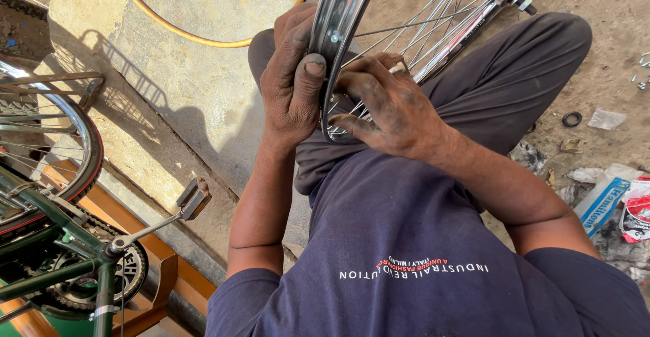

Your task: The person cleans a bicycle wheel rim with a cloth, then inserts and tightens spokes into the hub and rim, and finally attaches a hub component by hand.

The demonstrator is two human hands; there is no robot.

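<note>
One chrome wheel rim (pixel 342 18), left hand (pixel 291 79) clamped on it, right hand (pixel 389 107) pinching spokes (pixel 433 22), one pedal (pixel 194 198)

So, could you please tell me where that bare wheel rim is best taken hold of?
Grip the rim at its near edge, from the left, as the left hand does: its outer band is bare there, while spokes crowd the inner side by the right hand.

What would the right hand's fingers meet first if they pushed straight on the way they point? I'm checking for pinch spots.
Probably the spokes; the right hand points in behind the rim, though depth is unclear.
</note>
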